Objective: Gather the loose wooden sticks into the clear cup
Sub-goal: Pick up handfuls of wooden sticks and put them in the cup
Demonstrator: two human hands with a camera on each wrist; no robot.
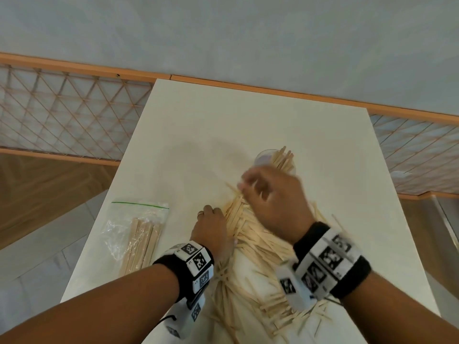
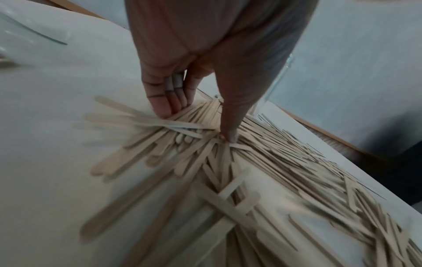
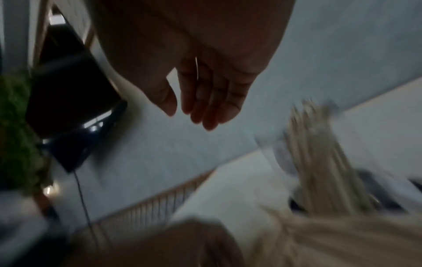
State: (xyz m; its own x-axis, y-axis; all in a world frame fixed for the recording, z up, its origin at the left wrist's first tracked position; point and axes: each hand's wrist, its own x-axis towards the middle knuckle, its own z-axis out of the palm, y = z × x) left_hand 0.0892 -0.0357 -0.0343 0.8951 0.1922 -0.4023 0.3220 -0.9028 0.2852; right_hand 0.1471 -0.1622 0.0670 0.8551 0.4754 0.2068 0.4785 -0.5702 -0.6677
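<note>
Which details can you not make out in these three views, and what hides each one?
- Clear cup: lower part hidden by the right hand in the head view; smeared by blur in the right wrist view.
- Right hand's fingertips: blurred in the head view.
- Wooden sticks: count unreadable, overlapping.
- Bag: cut off in the left wrist view.

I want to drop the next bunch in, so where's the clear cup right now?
In the head view the clear cup stands on the white table just beyond the right hand, at the far end of the loose stick pile, already holding some sticks.

Both hands (image 1: 211,229) (image 1: 275,202) low, fingers extended
</note>
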